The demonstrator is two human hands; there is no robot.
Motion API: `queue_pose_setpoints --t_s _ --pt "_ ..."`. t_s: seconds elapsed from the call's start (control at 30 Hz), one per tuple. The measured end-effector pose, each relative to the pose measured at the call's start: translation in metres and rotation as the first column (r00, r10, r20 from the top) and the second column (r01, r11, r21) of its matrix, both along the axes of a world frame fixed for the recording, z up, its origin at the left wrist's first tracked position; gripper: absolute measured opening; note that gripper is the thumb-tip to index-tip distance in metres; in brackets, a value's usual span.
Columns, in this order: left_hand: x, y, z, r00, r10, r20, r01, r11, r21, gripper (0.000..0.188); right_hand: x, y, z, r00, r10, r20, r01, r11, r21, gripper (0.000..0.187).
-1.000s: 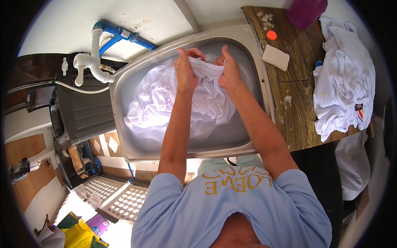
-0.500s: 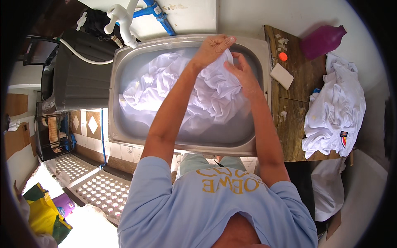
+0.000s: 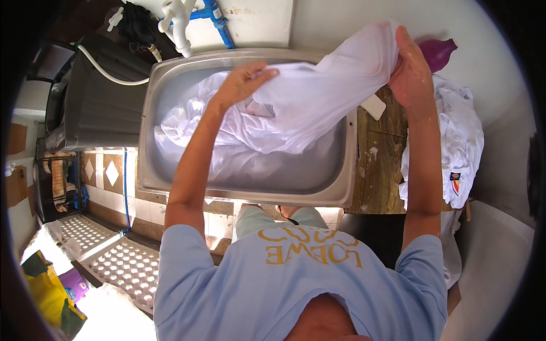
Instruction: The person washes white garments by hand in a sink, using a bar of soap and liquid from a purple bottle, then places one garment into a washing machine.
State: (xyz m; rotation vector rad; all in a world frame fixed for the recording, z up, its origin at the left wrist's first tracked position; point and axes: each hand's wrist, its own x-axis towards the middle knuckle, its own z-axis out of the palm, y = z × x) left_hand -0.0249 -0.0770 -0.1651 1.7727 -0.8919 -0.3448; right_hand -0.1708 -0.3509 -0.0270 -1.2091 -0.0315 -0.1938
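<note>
A wet white garment (image 3: 324, 102) stretches between my two hands, lifted partly out of the water in a metal sink basin (image 3: 244, 196). My left hand (image 3: 243, 85) is closed on its edge above the middle of the basin, slightly smeared by motion. Raised to the right, past the basin's rim, my right hand (image 3: 410, 71) grips the other end of the cloth; its fingertips are partly behind the fabric. The rest of the white cloth lies bunched in cloudy water under my left forearm.
At the right, a wooden counter (image 3: 372, 165) holds a pale soap bar (image 3: 373, 107), a purple bottle (image 3: 438, 54) and a heap of white clothes (image 3: 446, 142). A white tap (image 3: 179, 25) overhangs the sink's back edge. Left of the sink stands a dark bin-like container (image 3: 105, 94).
My hands have moved apart: the right one up and to the right with the cloth, the left one to the left. The garment is now spread between them.
</note>
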Motion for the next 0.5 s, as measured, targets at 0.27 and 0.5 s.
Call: queue_pose_setpoints --t_s 0.27,0.5 --pt "-0.024 0.051 0.099 0.974 -0.206 0.092 0.208 0.978 -0.014 0.015 -0.048 0.011 -0.082 0.919 0.386 0.086 -0.377 0.789 0.485 0.083" --pt "-0.067 0.103 -0.041 0.999 -0.024 -0.036 0.034 0.949 0.312 0.021 -0.095 0.092 -0.133 0.924 -0.008 -0.383 0.111 0.962 0.248 0.066"
